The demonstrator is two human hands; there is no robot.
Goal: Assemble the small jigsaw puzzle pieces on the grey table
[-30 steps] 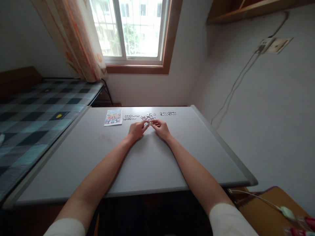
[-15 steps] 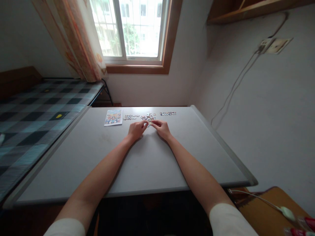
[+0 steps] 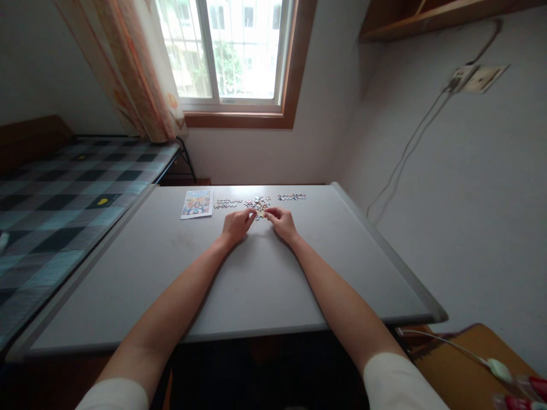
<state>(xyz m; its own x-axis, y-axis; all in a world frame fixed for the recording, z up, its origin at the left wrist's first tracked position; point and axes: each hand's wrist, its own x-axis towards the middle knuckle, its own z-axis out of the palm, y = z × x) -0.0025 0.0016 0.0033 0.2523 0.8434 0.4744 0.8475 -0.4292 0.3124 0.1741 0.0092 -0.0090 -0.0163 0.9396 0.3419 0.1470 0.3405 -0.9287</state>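
Small multicoloured jigsaw puzzle pieces (image 3: 257, 203) lie in a loose pile near the far side of the table. My left hand (image 3: 238, 225) is closed in a pinch at the pile's near left, on what looks like a puzzle piece, mostly hidden by the fingers. From the right, my right hand (image 3: 281, 222) pinches at the near edge of the pile. A pale yellowish puzzle piece (image 3: 261, 214) shows at its fingertips, too small to make out in detail. A narrow gap separates the two hands.
Left of the pile lie rows of puzzle pieces (image 3: 227, 203), and another group of pieces (image 3: 292, 197) is on the right. A printed colour picture sheet (image 3: 197, 205) rests at the far left of the grey table (image 3: 256, 285). A checked bed (image 3: 85, 188) stands left.
My right hand has shifted slightly right, widening the gap between the fingertips. My left hand has barely moved.
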